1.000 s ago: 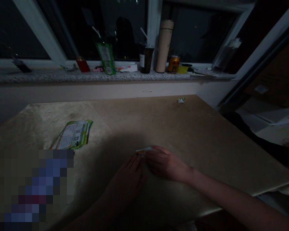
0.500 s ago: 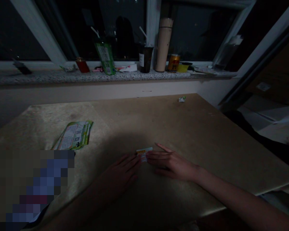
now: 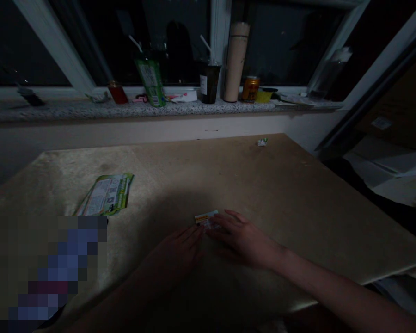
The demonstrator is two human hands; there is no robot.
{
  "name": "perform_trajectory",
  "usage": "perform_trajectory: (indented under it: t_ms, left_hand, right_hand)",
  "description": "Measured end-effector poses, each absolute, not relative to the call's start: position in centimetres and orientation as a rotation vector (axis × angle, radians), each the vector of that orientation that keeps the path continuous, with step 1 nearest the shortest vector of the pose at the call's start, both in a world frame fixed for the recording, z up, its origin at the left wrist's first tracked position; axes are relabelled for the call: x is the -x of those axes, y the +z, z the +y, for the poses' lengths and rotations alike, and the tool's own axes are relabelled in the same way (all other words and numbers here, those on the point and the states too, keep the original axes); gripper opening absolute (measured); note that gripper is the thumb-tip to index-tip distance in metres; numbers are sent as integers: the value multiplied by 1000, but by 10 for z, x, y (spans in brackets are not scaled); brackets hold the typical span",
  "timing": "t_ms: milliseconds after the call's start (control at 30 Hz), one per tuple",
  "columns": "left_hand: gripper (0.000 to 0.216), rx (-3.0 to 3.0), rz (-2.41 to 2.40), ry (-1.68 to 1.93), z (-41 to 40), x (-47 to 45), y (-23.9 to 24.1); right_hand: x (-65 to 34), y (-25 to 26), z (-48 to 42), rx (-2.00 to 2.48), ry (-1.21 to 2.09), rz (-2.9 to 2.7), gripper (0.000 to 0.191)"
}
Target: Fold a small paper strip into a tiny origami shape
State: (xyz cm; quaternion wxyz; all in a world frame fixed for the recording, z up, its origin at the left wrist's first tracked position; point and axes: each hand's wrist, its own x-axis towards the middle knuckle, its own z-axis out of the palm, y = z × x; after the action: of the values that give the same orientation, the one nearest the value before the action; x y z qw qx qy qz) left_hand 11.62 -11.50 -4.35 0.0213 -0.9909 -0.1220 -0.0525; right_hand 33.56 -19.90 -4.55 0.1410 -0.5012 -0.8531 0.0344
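Note:
A small printed packet or card [image 3: 206, 217], pale with an orange-yellow band, lies flat on the brown table [image 3: 180, 166]. I cannot make out its exact kind. My left hand [image 3: 180, 247] rests low at its near left side, fingers stretched out, with the tips on its near edge. From the right, my right hand [image 3: 241, 236] reaches over the packet with its fingers extended and slightly spread, covering its right part. Neither hand has a grip around it. Both hands lie in dim light, so where the fingertips touch is hard to see.
Green and white printed packets [image 3: 111, 192] lie stacked at the left, beside a pixelated patch [image 3: 62, 263]. A small crumpled wrapper [image 3: 262, 142] is near the far edge. Along the windowsill [image 3: 180, 108] stand a green cup [image 3: 151, 81], a dark cup [image 3: 210, 85], a tall flask [image 3: 236, 62] and a can [image 3: 250, 89].
My right hand has drawn back slightly, its fingers lifting and bending a little. My left hand has shifted slightly down, and more of the packet's printed face shows.

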Motion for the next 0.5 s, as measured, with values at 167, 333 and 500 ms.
perform_trajectory:
  t_ms: [167, 333, 500]
  left_hand:
    - [37, 3111, -484, -143, -116, -116, -47]
    - [36, 3155, -522, -204, -115, -114, -50]
    - [37, 3157, -514, -175, -111, -114, -46]
  right_hand:
    - [-349, -49, -198, 1426, 96, -2407, 31]
    - [-366, -43, -204, 1485, 26, -2404, 30]
    - [-366, -36, -207, 1494, -35, -2406, 27]
